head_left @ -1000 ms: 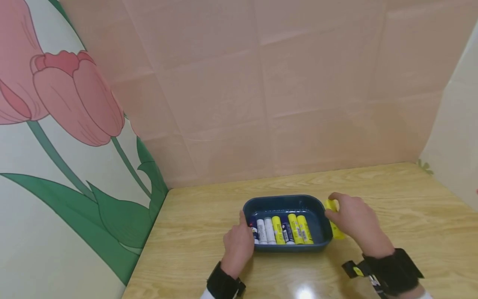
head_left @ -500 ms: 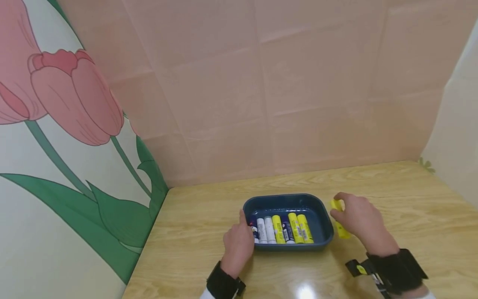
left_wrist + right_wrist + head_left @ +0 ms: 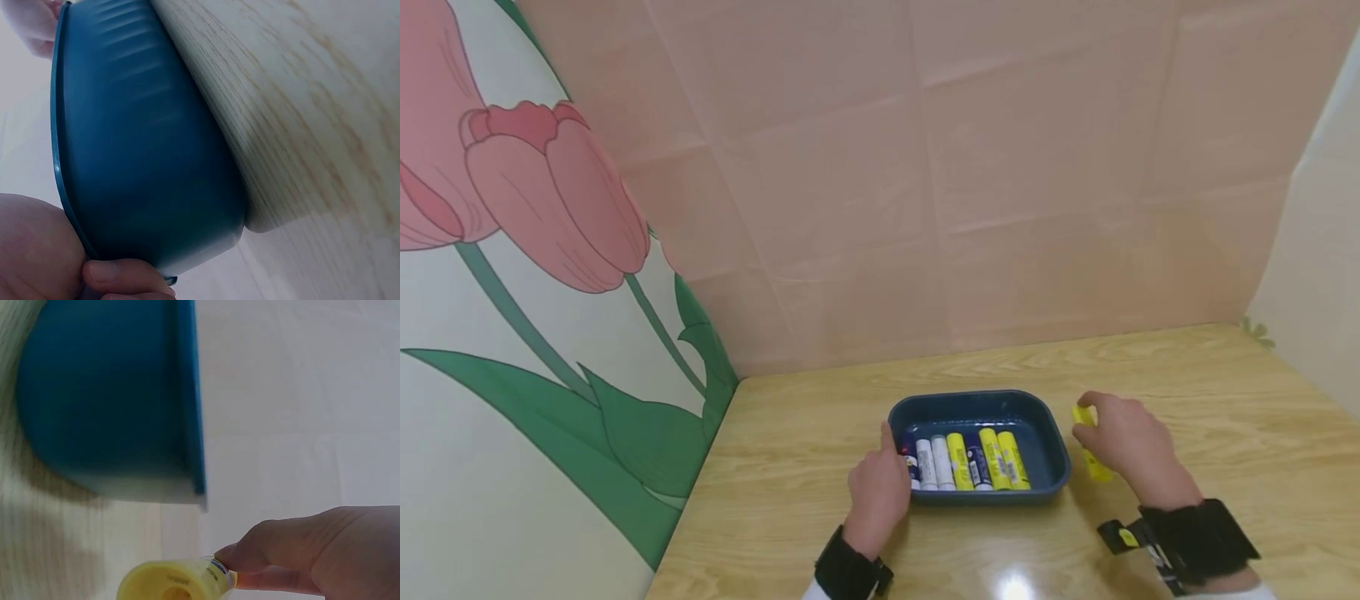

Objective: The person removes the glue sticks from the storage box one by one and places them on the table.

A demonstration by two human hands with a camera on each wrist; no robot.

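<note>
A dark blue tray sits on the wooden table and holds several glue sticks in a row, white, dark blue and yellow. My left hand grips the tray's left rim, thumb on the edge; the left wrist view shows the tray's outer wall and my thumb. My right hand holds a yellow glue stick just right of the tray, above the table. In the right wrist view the yellow stick sits pinched under my fingers, with the tray's wall beyond.
The wooden table extends right and behind the tray. A pink paper wall stands at the back, a tulip-printed panel on the left and a pale panel on the right.
My right hand has carried the yellow glue stick a short way right, away from the tray's right rim. The left hand and tray have stayed put.
</note>
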